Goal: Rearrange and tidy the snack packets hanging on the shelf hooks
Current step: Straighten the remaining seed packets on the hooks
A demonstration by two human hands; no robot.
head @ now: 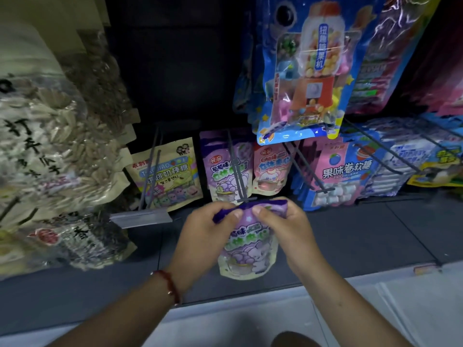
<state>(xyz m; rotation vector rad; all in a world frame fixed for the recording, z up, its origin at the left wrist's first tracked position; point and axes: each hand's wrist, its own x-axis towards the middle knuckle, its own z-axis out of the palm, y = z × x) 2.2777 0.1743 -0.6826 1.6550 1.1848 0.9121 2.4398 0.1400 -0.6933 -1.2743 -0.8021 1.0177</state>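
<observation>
Both hands grip the top edge of a purple grape candy packet at the tip of a grey shelf hook. My left hand pinches the packet's left top corner and my right hand pinches the right top corner. The packet hangs down between them, its header right at the hook's end. Further back on the same hook hangs a matching purple packet, with a pink packet beside it.
A yellow candy packet hangs to the left behind a hook with a grey label strip. Big sunflower seed bags fill the left. A blue toy-candy bag hangs above right; blue-pink marshmallow packets sit right. A dark shelf base runs below.
</observation>
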